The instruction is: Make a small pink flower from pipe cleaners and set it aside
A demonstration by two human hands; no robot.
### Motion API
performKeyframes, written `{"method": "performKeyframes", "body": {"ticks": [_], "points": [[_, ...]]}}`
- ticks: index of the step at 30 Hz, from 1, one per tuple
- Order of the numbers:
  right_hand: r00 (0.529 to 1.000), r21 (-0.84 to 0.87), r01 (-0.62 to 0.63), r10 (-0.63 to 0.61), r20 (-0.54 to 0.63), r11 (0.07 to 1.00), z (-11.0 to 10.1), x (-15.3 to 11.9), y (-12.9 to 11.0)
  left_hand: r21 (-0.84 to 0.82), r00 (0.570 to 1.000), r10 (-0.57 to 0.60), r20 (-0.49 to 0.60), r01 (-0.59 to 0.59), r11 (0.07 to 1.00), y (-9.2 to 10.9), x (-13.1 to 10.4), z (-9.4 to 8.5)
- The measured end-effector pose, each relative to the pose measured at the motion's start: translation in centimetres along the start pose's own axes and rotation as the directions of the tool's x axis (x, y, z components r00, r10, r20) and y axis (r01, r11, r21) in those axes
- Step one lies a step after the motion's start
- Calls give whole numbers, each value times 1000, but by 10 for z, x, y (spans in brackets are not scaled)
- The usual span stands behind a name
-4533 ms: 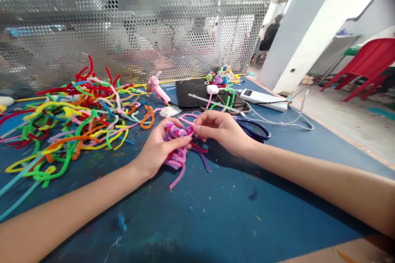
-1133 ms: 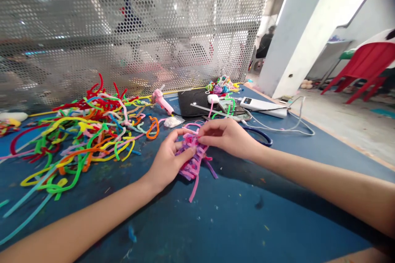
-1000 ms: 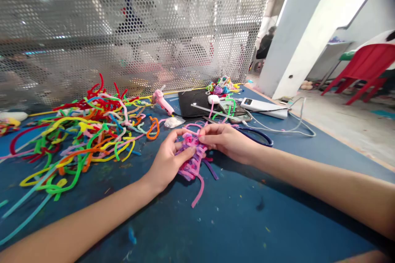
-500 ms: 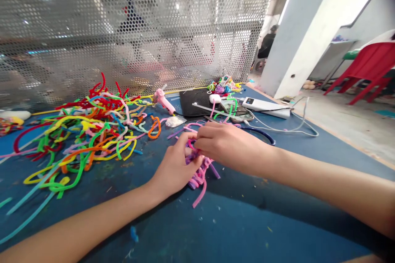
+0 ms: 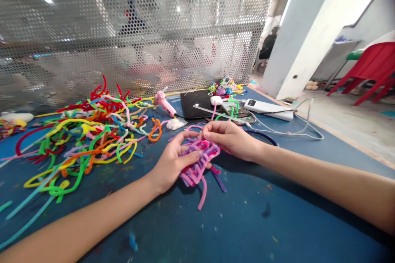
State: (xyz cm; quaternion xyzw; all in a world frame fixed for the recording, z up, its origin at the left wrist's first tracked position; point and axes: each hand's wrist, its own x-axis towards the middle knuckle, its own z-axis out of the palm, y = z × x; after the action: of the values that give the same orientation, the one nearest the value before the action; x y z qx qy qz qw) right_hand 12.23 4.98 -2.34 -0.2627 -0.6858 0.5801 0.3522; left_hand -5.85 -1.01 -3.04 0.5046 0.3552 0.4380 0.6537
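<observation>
Workpiece: a small, flat open-weave piece of fuzzy pink, magenta and purple pipe-cleaner strands [image 5: 195, 176], held just above the blue, paint-spotted bench [image 5: 197, 238], between the two hands and tilted toward the wearer.

Left hand [image 5: 171, 162]: fingers clamped on the piece, thumb laid across the near face, the others at its upper edge and behind. Right hand [image 5: 231, 137]: thumb and forefinger pinched together on the piece's upper edge; the exact strand between the tips is too small to tell.

Loose ends: one fuzzy pink tail [image 5: 203, 195] hangs from the lower edge; a dark purple tail [image 5: 219, 181] sticks out beyond the right side.

Assessment: the step in hand appears to be working a strand at the upper edge. Good practice would have the left thumb bear close to the worked spot, since the weave looks soft and liable to skew. The right fingers should grip near the strand's end and draw it through gently; a hard pull would probably pucker the neighbouring rows. Both tails are best left outside the weave so that they do not snag.

Surroundings: a tangled heap of multicoloured pipe cleaners [image 5: 89, 131] lies to the left; a pink plastic glue gun [image 5: 164, 104] rests beyond the hands.
</observation>
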Motion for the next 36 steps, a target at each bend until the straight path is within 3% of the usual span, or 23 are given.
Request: {"method": "performKeyframes", "body": {"ticks": [3,7,15,17,20,22,27,32,36], "points": [[999,-118,32,-31,7,993,7,-2,-5,92,999,-6,-43,10,996,2,-1,4],[978,-343,67,-130,-163,937,22,-13,-16,225,990,38,-135,-7,974,2,-2,7],[893,-481,37,-245,-378,876,24,-20,-19,-217,977,32,-212,-79,973,1,3,0],[915,-468,18,-203,-349,884,23,-18,-18,-244,971,49,-233,-107,964,2,3,0],[989,-352,-40,-14,-150,935,27,-18,-14,-226,974,72,-215,-122,966,2,2,2],[998,-277,-57,44,-51,959,30,-17,-11,-204,983,65,-173,-100,974,1,0,4],[999,-270,-10,-5,-53,963,21,-15,-4,-175,993,61,-103,-78,982,-3,-1,5],[978,-472,135,-195,-79,871,12,-16,-4,151,989,104,-109,-87,985,-3,-1,-3],[994,-393,80,-101,-33,916,19,-22,-4,270,981,146,-131,-106,957,-2,-2,-3]]}}
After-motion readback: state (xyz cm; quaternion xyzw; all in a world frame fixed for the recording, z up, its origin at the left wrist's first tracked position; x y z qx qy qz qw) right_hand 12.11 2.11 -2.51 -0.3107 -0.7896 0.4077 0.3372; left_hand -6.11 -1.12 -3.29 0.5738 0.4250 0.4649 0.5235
